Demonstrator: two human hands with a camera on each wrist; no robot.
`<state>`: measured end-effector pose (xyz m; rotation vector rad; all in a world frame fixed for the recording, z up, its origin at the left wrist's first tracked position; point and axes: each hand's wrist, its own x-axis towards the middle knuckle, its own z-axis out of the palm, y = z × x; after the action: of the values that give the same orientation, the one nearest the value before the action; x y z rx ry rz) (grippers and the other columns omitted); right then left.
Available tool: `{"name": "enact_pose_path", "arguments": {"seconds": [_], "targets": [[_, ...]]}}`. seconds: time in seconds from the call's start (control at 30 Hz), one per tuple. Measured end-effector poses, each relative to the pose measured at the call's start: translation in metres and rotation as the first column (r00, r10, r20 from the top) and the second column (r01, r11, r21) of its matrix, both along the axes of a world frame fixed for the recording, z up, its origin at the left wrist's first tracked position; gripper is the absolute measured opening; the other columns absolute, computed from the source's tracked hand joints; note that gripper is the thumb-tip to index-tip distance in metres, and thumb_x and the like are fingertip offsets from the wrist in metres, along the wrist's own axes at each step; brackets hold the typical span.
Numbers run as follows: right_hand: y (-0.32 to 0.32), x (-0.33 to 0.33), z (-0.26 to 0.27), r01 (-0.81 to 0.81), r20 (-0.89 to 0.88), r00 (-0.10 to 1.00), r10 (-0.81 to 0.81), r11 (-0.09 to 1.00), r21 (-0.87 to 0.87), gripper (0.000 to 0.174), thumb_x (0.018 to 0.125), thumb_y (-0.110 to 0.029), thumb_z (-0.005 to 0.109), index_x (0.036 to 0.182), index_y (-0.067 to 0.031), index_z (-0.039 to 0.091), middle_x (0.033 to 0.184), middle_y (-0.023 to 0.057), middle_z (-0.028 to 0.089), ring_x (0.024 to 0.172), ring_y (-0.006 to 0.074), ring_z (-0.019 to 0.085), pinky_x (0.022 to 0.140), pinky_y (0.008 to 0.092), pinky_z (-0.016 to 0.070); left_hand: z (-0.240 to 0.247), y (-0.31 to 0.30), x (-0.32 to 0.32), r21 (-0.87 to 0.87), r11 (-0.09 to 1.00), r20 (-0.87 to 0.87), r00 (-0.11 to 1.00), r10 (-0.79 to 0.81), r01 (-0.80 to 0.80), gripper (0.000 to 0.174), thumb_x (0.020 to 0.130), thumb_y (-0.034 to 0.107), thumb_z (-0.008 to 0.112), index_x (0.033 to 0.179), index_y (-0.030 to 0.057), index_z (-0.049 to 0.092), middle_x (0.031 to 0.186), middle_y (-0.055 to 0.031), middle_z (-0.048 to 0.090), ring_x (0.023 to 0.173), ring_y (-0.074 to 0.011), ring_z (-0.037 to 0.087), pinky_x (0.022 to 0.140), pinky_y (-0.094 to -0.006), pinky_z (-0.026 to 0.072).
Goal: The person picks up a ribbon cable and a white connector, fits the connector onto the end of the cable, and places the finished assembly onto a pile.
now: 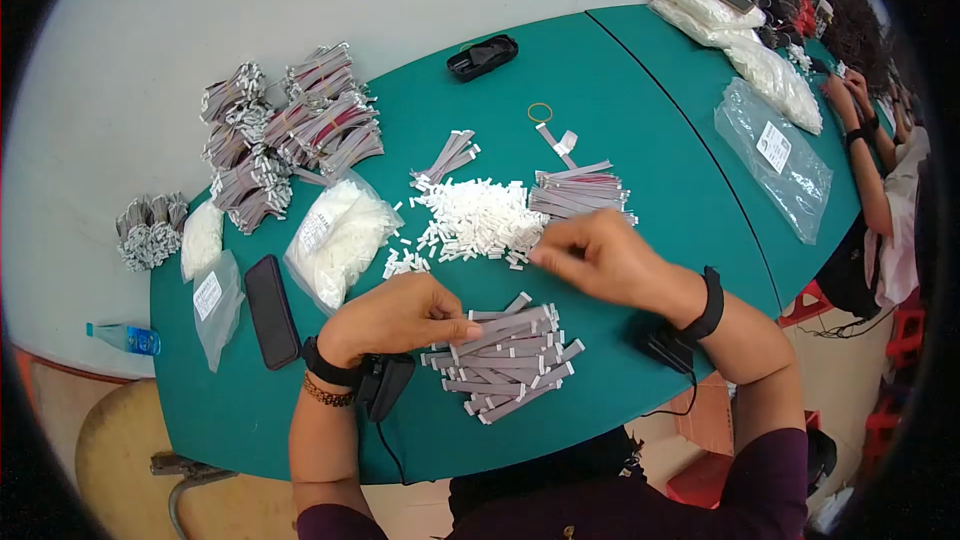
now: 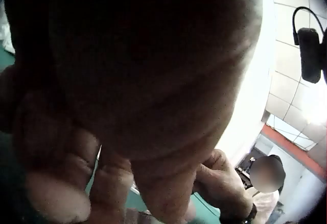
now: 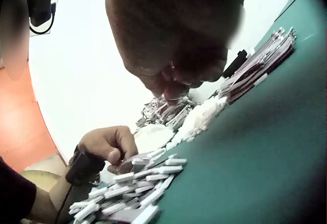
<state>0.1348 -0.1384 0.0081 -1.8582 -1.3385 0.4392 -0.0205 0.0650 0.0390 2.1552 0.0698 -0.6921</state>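
Note:
My left hand (image 1: 410,315) pinches one end of a flat grey ribbon cable (image 1: 508,330) with white ends. The cable lies across a loose pile of similar short cables (image 1: 500,385) in front of me. My right hand (image 1: 610,255), slightly blurred, is at the right edge of a heap of small white plastic connectors (image 1: 470,215). Its thumb and fingers are drawn together, and I cannot tell whether a connector is between them. In the right wrist view, the left hand (image 3: 112,142) appears beyond the cable pile. The palm (image 2: 153,96) fills most of the left wrist view.
A stack of longer ribbon cables (image 1: 580,193) lies behind my right hand. Bags of connectors (image 1: 340,230), a phone (image 1: 272,312) and bundled cables (image 1: 325,120) stand to the left. An empty plastic bag (image 1: 775,160) lies right, where another person's arms (image 1: 865,150) reach in.

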Motion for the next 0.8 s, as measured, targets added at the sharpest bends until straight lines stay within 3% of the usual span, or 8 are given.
{"name": "enact_pose_path", "arguments": {"seconds": [0.1,0.2,0.3,0.4,0.5,0.7,0.8], "targets": [[0.002,0.018,-0.006,0.224,0.176,0.958,-0.227,0.974,0.033,0.018,0.081,-0.02,0.06,0.074,-0.0043,0.059,0.061,0.013,0.056,0.057,0.0323,0.055,0.051,0.041,0.0411,-0.006,0.002,-0.002,0.154,0.979,0.145,0.983,0.109,-0.132,0.04,0.085,0.035,0.061,0.065,0.0,0.06,0.046,-0.0033,0.041,0.045,-0.0127,0.035,0.045,-0.0296,0.0315],[0.002,0.032,-0.01,0.334,0.288,0.892,-0.349,0.937,0.103,0.014,0.078,-0.018,0.062,0.078,-0.0039,0.059,0.07,0.0135,0.059,0.065,0.034,0.057,0.057,0.0438,0.0435,-0.011,0.0,0.0,0.093,0.969,0.244,0.949,0.2,-0.228,0.028,0.086,0.026,0.062,0.072,0.0019,0.061,0.055,-0.0001,0.047,0.052,-0.0058,0.041,0.048,-0.0244,0.0336],[0.002,0.037,-0.015,0.336,0.32,0.891,-0.323,0.942,0.017,0.014,0.077,-0.016,0.064,0.078,-0.0036,0.059,0.074,0.0127,0.059,0.069,0.0332,0.057,0.06,0.0433,0.0439,-0.025,-0.019,0.003,-0.157,0.938,0.351,0.87,0.345,-0.309,0.014,0.084,0.015,0.064,0.082,0.0016,0.062,0.062,-0.0026,0.05,0.057,-0.008,0.045,0.053,-0.0246,0.0382],[0.003,0.035,-0.017,0.295,0.296,0.914,-0.277,0.955,-0.017,0.013,0.076,-0.016,0.065,0.078,-0.004,0.059,0.073,0.0118,0.058,0.071,0.032,0.057,0.06,0.0431,0.044,-0.035,-0.03,0.004,-0.067,0.976,0.512,0.833,0.212,-0.207,0.009,0.081,0.009,0.064,0.087,0.0018,0.062,0.068,-0.004,0.053,0.061,-0.0102,0.048,0.056,-0.0252,0.0406],[0.004,0.035,-0.018,0.299,0.287,0.917,-0.276,0.954,-0.038,0.013,0.075,-0.015,0.065,0.077,-0.0037,0.059,0.074,0.0116,0.058,0.073,0.0316,0.057,0.061,0.0431,0.0439,-0.037,-0.031,0.002,-0.022,0.995,0.485,0.869,0.095,-0.097,0.008,0.079,0.007,0.065,0.086,0.0027,0.063,0.067,-0.0041,0.053,0.061,-0.0113,0.049,0.056,-0.0261,0.0405],[0.004,0.036,-0.02,0.32,0.34,0.893,-0.295,0.947,-0.019,0.012,0.078,-0.015,0.062,0.078,-0.0038,0.058,0.077,0.0124,0.058,0.076,0.0333,0.057,0.064,0.0442,0.0439,-0.023,-0.026,0.004,-0.048,0.993,0.324,0.939,0.117,-0.107,0.01,0.081,0.008,0.063,0.09,0.0025,0.063,0.072,-0.0062,0.058,0.063,-0.0119,0.051,0.058,-0.0267,0.0425],[0.004,0.035,-0.017,0.32,0.365,0.881,-0.302,0.947,0.01,0.012,0.079,-0.016,0.06,0.081,-0.0042,0.058,0.079,0.0128,0.058,0.077,0.0338,0.057,0.065,0.0447,0.044,-0.028,-0.016,0.004,-0.042,0.971,0.425,0.876,0.23,-0.235,0.012,0.084,0.01,0.061,0.091,0.0011,0.063,0.078,-0.0069,0.062,0.067,-0.0119,0.054,0.062,-0.025,0.0445]]}}
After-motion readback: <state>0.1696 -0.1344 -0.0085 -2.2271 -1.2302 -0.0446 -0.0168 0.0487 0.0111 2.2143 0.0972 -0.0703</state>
